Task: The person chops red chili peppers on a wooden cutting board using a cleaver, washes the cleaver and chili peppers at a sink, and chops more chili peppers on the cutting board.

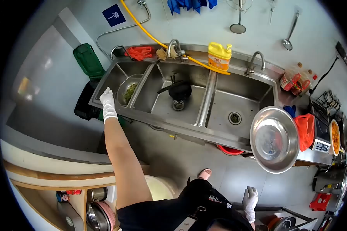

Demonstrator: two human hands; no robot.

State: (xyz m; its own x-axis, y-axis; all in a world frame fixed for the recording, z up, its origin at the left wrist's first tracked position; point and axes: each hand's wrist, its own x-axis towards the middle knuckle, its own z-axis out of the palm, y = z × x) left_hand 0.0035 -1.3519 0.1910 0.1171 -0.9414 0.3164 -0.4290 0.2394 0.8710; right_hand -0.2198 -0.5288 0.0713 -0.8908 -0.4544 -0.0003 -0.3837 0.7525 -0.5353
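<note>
Three basins form the steel sink, spread from ten o'clock round to half past two. One round bowl sits in the leftmost basin at ten o'clock, with one heap of chopped greens inside, presumably so that loose pieces stay together. Two hands show, each in one white glove, likely for cleanliness. At nine o'clock the left hand is stretched out at the front-left rim, just beside the bowl; its fingers look bunched, but I cannot tell whether that grip holds or touches anything. Toward half past four the right hand hangs well apart from the sink, its grip loosely spread with nothing visible in it, perhaps idle while the other arm extends.

One dark pan lies in the middle basin at twelve, where the walls would contain drips. Three taps serve the basins, apparently one each. One yellow jug stands at one o'clock on the back ledge, probably for easy reach. One large steel washbowl overhangs the front edge toward half past three, perhaps because the bench is crowded.
</note>
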